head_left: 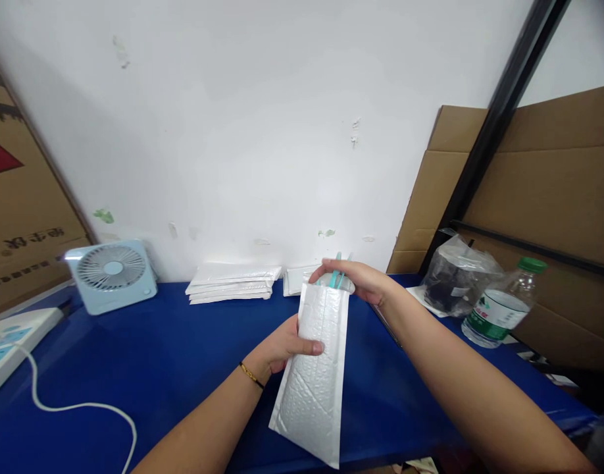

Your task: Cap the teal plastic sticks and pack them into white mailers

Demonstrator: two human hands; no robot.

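The left thumb lies flat across the front of a silvery padded envelope (316, 388), while the other fingers of that left hand (285, 345) go behind it, closed on its side. The fingers of the right hand (358, 276) curve over the envelope's top end, beside some teal strips (335, 280); whether they pinch the strips or the envelope's edge cannot be told.

The envelope is tilted above the near part of a blue table (198, 355), its top end away from the person. The teal strips are at that end, their tips standing out beyond it, so they appear only partly inside at most; how deep they reach is hidden. The top end does not look folded down or sealed.

Farther out, near the wall (262, 131), lie a stack of white envelopes (233, 283) and a smaller white pile (293, 282), partly behind the hands. A fan (113, 273) stands on the left; a bagged dark container (453, 280) and a bottle (499, 313) stand on the right.
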